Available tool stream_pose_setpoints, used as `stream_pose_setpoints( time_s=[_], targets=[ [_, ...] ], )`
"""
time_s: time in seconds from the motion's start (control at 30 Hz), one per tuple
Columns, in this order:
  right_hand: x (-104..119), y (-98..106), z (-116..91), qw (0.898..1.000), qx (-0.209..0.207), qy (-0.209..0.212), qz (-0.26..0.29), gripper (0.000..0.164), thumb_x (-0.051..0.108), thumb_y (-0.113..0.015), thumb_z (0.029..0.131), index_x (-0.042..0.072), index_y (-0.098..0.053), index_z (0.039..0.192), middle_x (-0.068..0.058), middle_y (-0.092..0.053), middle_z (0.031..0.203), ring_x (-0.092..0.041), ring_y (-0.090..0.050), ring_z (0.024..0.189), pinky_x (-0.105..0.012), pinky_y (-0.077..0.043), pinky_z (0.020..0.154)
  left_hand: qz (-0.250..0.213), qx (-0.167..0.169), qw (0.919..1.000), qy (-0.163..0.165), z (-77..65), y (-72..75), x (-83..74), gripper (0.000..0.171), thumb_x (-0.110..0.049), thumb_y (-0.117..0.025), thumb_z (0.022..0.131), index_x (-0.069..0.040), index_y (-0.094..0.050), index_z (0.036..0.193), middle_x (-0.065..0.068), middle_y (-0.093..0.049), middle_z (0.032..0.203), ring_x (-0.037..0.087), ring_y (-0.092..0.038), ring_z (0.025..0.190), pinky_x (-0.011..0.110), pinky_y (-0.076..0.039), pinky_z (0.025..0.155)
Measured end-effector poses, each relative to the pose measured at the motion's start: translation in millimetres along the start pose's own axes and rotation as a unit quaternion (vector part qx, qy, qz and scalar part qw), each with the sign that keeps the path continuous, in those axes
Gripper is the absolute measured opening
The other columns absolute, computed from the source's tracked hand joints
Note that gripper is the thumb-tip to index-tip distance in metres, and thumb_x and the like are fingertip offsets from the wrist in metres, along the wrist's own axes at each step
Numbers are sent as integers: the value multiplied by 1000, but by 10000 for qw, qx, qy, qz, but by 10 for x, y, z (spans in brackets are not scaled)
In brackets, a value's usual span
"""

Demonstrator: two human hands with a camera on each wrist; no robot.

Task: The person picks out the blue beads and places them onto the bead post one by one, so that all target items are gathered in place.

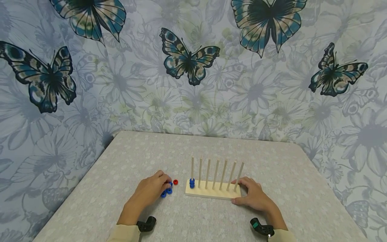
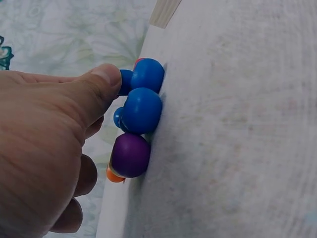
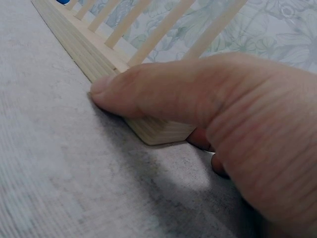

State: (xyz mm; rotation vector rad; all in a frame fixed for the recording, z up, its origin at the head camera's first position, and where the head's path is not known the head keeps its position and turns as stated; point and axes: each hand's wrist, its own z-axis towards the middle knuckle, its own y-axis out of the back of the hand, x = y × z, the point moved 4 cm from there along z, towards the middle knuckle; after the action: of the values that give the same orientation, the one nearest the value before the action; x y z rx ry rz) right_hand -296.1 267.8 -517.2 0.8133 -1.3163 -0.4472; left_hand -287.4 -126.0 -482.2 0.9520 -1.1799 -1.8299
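The glossy round purple bead (image 2: pixel 131 155) is mostly hiding a small orange bead (image 2: pixel 115 176); the bare right hand (image 3: pixel 233 111) is partly covering a pale wooden peg rack (image 3: pixel 77 48); up top, teal-and-black butterflies (image 1: pixel 269 18) are getting cropped!

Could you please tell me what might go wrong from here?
The loose blue beads and purple bead sit close together, so the left hand, pinching another blue bead, could knock one away. The right hand grips only one end of the wooden base, so the opposite end, with its stacked blue beads, might swivel if bumped.
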Motion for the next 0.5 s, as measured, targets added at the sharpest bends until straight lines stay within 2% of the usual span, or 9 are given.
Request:
stream_pose_setpoints(
  time_s=[0.27,0.37,0.5],
  targets=[
    [-4,-7,4,10000,-2,-13,-15,57,52,-89,66,40,-63,116,12,-61,126,-23,-50,128,-44,-28,93,-356,-30,9989,315,7,45,35,14,-30,-68,96,-24,-69,109,-14,-60,98,-3,-51,70,24,-50,65],
    [-8,-11,0,10000,12,-69,20,57,52,-89,66,40,-64,115,12,-61,125,-22,-50,128,-43,-27,93,-550,-303,9976,308,9,77,33,13,-27,-69,96,-23,-68,109,-14,-60,97,-4,-51,69,21,-49,63],
    [-5,-12,-7,10000,11,-79,41,57,52,-89,66,40,-64,115,12,-61,126,-22,-50,128,-43,-27,94,-830,-889,9923,218,5,135,19,17,-23,-71,94,-22,-68,111,-13,-60,96,-4,-53,70,19,-48,61]
  ],
)
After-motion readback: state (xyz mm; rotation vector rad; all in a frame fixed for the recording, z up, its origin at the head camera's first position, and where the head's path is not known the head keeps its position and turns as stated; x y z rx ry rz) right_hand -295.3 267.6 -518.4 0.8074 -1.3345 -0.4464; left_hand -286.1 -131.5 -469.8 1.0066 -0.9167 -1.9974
